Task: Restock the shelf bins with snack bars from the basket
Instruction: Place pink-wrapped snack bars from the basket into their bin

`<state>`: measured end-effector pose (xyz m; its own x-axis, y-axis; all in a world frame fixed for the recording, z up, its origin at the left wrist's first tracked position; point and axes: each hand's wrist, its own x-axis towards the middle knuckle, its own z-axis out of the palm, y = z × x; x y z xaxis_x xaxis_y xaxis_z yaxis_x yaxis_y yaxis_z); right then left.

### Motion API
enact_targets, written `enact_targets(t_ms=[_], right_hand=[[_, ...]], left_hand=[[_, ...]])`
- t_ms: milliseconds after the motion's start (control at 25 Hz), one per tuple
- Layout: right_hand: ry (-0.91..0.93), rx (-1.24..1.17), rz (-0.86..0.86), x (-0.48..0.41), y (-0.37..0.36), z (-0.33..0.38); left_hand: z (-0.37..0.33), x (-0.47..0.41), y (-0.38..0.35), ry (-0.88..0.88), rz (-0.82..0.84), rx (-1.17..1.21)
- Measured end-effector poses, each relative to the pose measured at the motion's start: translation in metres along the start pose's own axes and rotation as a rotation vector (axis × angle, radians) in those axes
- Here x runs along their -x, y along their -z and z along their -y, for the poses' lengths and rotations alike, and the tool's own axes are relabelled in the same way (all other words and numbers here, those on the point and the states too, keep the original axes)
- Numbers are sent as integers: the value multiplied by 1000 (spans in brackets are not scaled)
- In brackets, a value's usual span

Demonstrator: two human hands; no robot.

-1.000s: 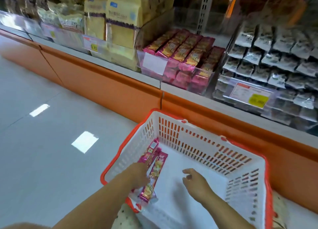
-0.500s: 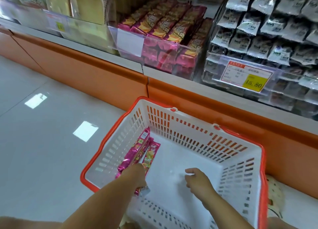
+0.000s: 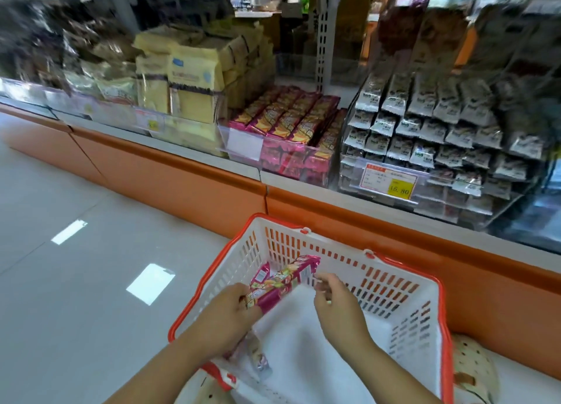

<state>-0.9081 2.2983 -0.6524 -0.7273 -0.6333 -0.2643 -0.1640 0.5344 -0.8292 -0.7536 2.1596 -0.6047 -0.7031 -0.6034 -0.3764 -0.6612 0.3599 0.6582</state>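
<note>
A white basket with an orange rim (image 3: pixel 406 306) sits on the floor in front of the shelf. My left hand (image 3: pixel 229 312) is shut on a few pink snack bars (image 3: pixel 282 282), lifted above the basket's left side. My right hand (image 3: pixel 337 300) hovers just right of the bars' upper end, fingers curled, holding nothing that I can see. One more wrapped bar (image 3: pixel 258 356) lies low in the basket under my left wrist. A clear shelf bin (image 3: pixel 273 148) straight ahead holds several matching pink bars.
Yellow packets (image 3: pixel 188 84) fill the bin to the left, grey-white sachets (image 3: pixel 425 130) with a yellow price tag (image 3: pixel 402 188) the bins to the right. An orange plinth (image 3: pixel 182 179) runs under the shelf. Grey tiled floor lies left.
My left hand has lifted the pink bars out of the basket's left corner. My right hand has risen towards them. The view has tilted up to the shelf.
</note>
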Motion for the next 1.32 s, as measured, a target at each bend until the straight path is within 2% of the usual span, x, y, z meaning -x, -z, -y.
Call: enact_targets(t_ms=[200,320,400,520,880,1040,1200,1320], right_hand=[[407,182,-317,9,51,67],[622,512,-546,6,93,102],[600,757,-513,2,117,116],[532,955,-393,-9,138,119],[463,1038,-374,-33,132,118],[484,1073,-321,-32,136,113],[486,1045,-280,-28,141,116],[499,1039,-276,-26,142,118]], left_hand=[[-47,47,70,-108,-229,91],[-77,49,96,-222,-350,110],[-99,33,105,-286,-420,92],[-129,-4,106,-327,-430,95],[-188,-80,82,-327,-464,103],[-194,-87,81,-371,-378,116],[-189,-88,88,-424,-206,204],[-187,-95,91,-465,-256,217]])
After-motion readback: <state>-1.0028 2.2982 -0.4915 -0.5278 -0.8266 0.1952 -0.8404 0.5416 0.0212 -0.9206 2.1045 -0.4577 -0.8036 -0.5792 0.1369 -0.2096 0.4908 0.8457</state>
